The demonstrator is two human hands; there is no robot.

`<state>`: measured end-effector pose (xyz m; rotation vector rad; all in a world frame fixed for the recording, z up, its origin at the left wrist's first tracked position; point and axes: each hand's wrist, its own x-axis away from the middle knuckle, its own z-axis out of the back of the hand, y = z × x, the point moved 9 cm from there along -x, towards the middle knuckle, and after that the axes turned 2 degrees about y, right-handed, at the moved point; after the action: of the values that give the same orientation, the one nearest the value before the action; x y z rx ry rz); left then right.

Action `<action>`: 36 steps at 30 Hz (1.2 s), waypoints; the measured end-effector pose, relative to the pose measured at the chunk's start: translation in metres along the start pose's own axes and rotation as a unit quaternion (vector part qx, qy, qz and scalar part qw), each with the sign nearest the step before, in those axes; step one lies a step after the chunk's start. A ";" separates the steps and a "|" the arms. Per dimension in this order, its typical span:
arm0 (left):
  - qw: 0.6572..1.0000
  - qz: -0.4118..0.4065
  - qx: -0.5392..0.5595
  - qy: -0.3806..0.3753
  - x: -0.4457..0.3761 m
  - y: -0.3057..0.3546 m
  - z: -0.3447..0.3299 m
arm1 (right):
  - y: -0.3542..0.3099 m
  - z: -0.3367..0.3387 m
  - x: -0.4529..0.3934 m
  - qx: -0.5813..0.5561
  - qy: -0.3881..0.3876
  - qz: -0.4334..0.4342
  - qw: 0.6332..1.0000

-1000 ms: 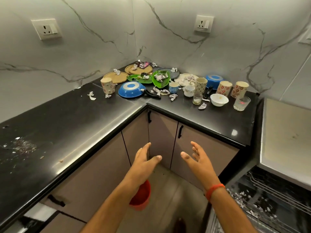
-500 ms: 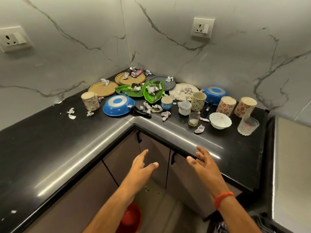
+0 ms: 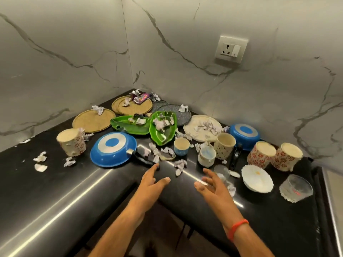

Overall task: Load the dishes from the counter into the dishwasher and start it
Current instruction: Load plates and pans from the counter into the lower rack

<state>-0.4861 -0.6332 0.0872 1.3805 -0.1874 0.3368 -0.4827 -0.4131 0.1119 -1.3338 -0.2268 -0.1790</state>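
Dirty dishes crowd the corner of a black counter (image 3: 46, 191). An upturned blue pan (image 3: 113, 149) with a black handle lies left of centre. Behind it are two green leaf-shaped dishes (image 3: 163, 128), two tan round plates (image 3: 93, 120), a grey plate (image 3: 182, 114) and a cream plate (image 3: 202, 127). Cups (image 3: 181, 146), flowered mugs (image 3: 260, 154), a white bowl (image 3: 257, 180) and a clear glass bowl (image 3: 296, 190) stand to the right. My left hand (image 3: 151, 184) hovers open just short of the pan handle. My right hand (image 3: 213, 188) hovers open beside a small glass (image 3: 222, 171). Both hold nothing.
Crumpled paper scraps (image 3: 180, 165) litter the plates and counter. A second upturned blue pan (image 3: 245, 133) sits near the back wall. A wall socket (image 3: 231, 50) is above. A pale appliance top (image 3: 334, 184) borders the counter's right end. Cabinet fronts lie below the counter corner.
The view has moved in toward the counter corner. Both open hands have risen from in front of the cabinets to above the counter edge, close to the dishes. The dishwasher rack has left view.
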 end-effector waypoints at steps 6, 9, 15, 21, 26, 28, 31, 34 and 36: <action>1.000 -0.006 0.000 -0.023 -0.102 0.030 0.018 | -0.051 -0.022 -0.089 0.003 0.016 0.016 1.000; 0.999 -0.008 -0.012 -0.037 -0.142 0.037 0.022 | -0.066 -0.031 -0.122 0.004 0.029 0.018 0.999; 0.999 -0.007 -0.016 -0.042 -0.198 0.056 0.024 | -0.091 -0.045 -0.179 0.039 0.015 0.022 0.999; 0.999 -0.015 -0.015 -0.043 -0.252 0.081 0.021 | -0.109 -0.053 -0.246 0.050 0.013 0.006 0.999; 0.996 -0.045 -0.072 -0.003 -0.286 0.093 0.036 | -0.102 -0.069 -0.292 0.101 -0.014 -0.022 0.995; 0.995 -0.047 -0.090 0.010 -0.295 0.090 0.043 | -0.096 -0.080 -0.306 0.121 -0.033 -0.038 0.991; 0.994 -0.024 -0.109 0.018 -0.307 0.078 0.051 | -0.081 -0.095 -0.329 0.158 -0.048 -0.065 0.984; 0.994 0.001 -0.106 0.016 -0.312 0.068 0.053 | -0.061 -0.103 -0.351 0.179 -0.049 -0.084 0.979; 0.995 0.001 -0.102 0.019 -0.314 0.067 0.054 | -0.057 -0.106 -0.360 0.185 -0.040 -0.085 0.978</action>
<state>-0.7997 -0.7152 0.0572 1.1708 -0.1866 0.3359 -0.8383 -0.5296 0.0467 -0.9511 -0.4231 -0.2161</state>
